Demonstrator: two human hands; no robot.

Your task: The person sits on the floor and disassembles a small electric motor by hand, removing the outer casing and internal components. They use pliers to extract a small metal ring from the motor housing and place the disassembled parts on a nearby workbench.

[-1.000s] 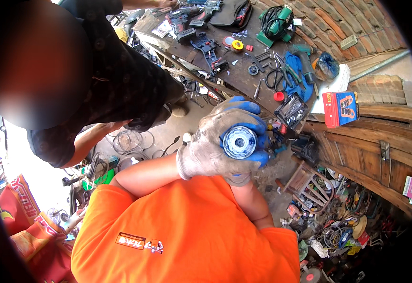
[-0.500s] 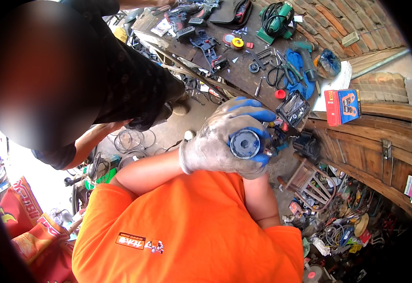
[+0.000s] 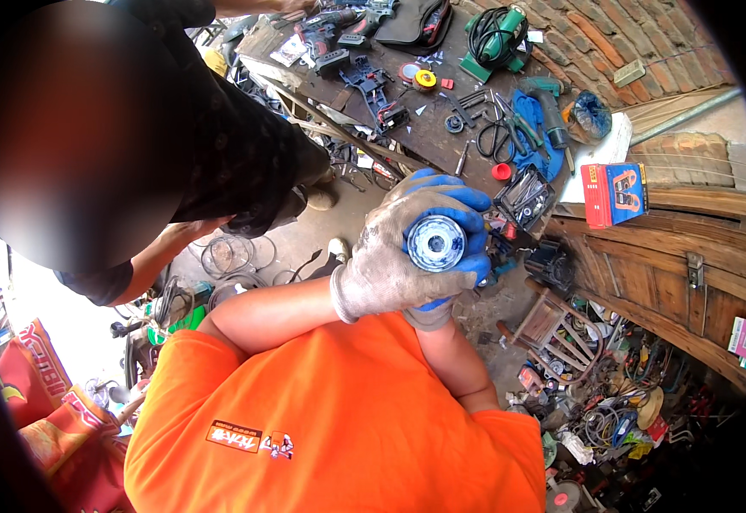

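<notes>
My left hand (image 3: 394, 248), in a grey glove with blue-coated fingers, is closed round a round metal part (image 3: 435, 244). The part's silvery face points up, with concentric rings and a dark hole in the centre. My right hand (image 3: 431, 317) is beneath the left one. Only a bit of its grey glove and cuff shows, so its fingers and whatever they touch are hidden. Both hands are close together in front of my orange shirt, just short of the workbench (image 3: 437, 137).
Tools, scissors (image 3: 494, 141), a parts tray (image 3: 524, 197) and a red-and-blue box (image 3: 614, 195) lie on the bench. Another person (image 3: 245, 154) stands at the left. A small wooden chair (image 3: 552, 329) and heaped scrap (image 3: 621, 410) are at the right.
The round part's face has gone from dark to bright and silvery. Both hands have moved slightly left and up in the picture, and more of the right glove's cuff shows beneath the left.
</notes>
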